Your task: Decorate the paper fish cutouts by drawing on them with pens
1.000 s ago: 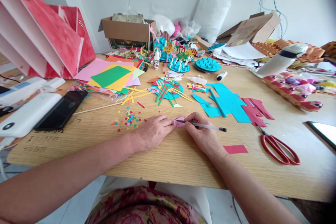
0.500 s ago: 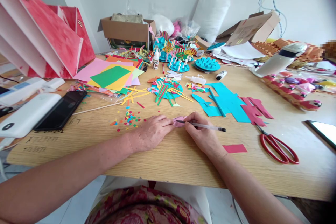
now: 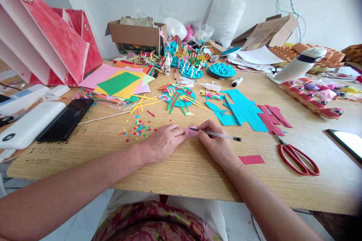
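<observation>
My right hand [image 3: 217, 143] is closed around a clear-barrelled pen with a black cap end [image 3: 224, 135]. Its tip rests on a small pink paper piece [image 3: 191, 131] with dark marks along it. From the other side, the fingertips of my left hand [image 3: 164, 143] press this piece to the table, fingers held together. Round paper dots [image 3: 141, 128] in many colours lie just beyond the left hand. To the right of my right wrist are a red paper strip [image 3: 251, 159] and red-handled scissors [image 3: 298, 158].
Blue paper [image 3: 243, 107] and red paper scraps [image 3: 271, 118] lie beyond the right hand. A blue disc with paper strips [image 3: 181, 99] is ahead. Coloured sheets [image 3: 118, 83], a phone [image 3: 66, 118] and a white power bank [image 3: 26, 124] are at left. A white bottle [image 3: 299, 64] leans at right.
The view has shifted slightly, so things at right sit a little further left. Both hands stay in nearly the same place, the pen still on the pink paper.
</observation>
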Tool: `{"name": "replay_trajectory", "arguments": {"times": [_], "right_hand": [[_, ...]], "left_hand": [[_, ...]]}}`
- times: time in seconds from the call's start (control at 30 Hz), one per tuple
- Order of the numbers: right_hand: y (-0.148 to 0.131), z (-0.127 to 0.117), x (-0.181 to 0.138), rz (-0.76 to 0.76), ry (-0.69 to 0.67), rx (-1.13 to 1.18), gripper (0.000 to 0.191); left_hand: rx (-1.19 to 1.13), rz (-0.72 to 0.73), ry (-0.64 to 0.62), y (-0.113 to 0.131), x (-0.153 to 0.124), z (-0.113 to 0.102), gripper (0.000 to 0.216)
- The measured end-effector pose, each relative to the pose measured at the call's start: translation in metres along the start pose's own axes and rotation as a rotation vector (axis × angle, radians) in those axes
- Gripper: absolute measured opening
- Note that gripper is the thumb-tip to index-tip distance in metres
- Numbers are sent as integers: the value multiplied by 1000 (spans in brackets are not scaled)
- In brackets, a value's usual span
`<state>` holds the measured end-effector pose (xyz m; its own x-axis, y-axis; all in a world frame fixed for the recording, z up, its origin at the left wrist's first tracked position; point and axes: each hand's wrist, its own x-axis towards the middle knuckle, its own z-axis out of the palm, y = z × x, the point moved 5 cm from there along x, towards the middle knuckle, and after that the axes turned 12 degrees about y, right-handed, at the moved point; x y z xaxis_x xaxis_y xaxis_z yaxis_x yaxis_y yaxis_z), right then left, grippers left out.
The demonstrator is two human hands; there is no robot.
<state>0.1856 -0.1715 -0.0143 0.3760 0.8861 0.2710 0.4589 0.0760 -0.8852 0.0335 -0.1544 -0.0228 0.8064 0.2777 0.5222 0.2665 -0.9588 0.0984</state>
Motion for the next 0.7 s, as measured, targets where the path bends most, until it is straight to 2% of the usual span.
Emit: {"name": "replay_trajectory", "arguments": {"times": [0.13, 0.37, 0.7], "right_hand": [[1, 1, 0, 3, -7, -6, 8], [5, 2, -1, 37, -15, 10, 5], [3, 3, 1, 24, -16, 22, 5]], "left_hand": [[37, -1, 9, 0, 0, -1, 39], [56, -33, -45, 0, 1, 0, 30], [48, -38, -51, -1, 0, 1, 32]]}}
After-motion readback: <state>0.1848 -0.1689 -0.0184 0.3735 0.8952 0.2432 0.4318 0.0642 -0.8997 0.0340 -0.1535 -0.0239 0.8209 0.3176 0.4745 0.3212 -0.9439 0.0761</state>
